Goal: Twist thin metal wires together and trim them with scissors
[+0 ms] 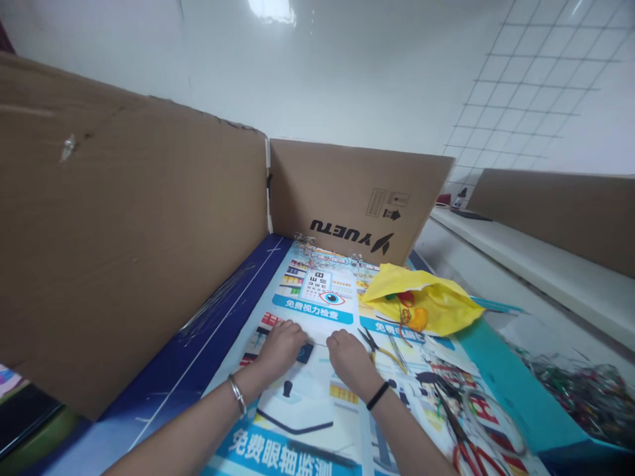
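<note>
My left hand (284, 347) is closed in a pinch above the printed poster sheet (317, 330), a silver bangle at its wrist. A short gap away, my right hand (349, 360) is also closed, its fingertips facing the left hand. Anything between the fingers is too thin or hidden to make out. Just right of my right hand lie yellow-handled pliers (384, 354), with a few thin metal pieces (397, 352) beside them. Red-handled pliers (469, 439) rest near the front right, next to a coil of wire (496, 423).
Cardboard panels (149, 251) wall the left side and the back (347, 192). A yellow bag (441, 304) holds red and orange items. Thin wires (215, 301) lie along the left. Small wire pieces (357, 264) sit at the back. Tangled wire (585, 390) fills a blue box at right.
</note>
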